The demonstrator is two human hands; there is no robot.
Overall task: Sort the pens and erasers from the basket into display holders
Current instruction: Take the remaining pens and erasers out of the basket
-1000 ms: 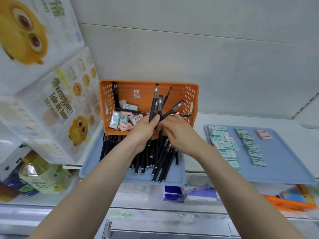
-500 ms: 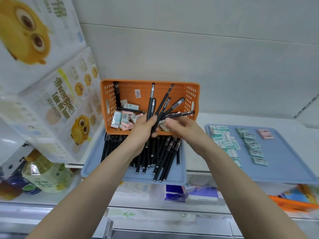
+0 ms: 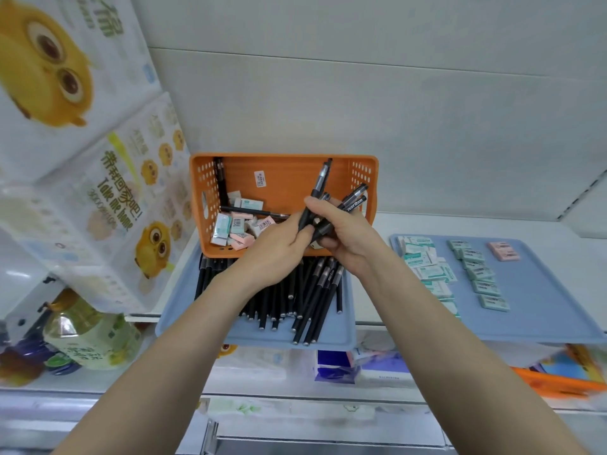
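Bundle of black pens (image 3: 323, 205) is now gripped mostly by right hand (image 3: 345, 236), fingers wrapped round the barrels, thumb on top; caps fan up and right over the orange basket (image 3: 282, 182). Compared w/ 1 s ago, pens are seen tilted further right and gathered tighter, and the bundle is lifted nearer the basket's right wall. Left hand (image 3: 279, 254) is pressed against the lower ends of the same bundle, fingers curled; whether it's pinching a pen or just steadying can't be told, contact hidden by right hand.

Meaning for task: handful is judged collected and squared up, prob. ready to be laid down on the left blue tray (image 3: 184, 290), where a row of black pens (image 3: 295, 290) already lies just in front of basket. Not yet released.

Left in basket: a few pens along the left wall and floor, plus loose erasers (image 3: 236, 228), green and pink. Sorted erasers (image 3: 476, 270) are laid in rows on right blue tray (image 3: 542, 307), well apart from hands. Sorting is judged maybe over halfway.
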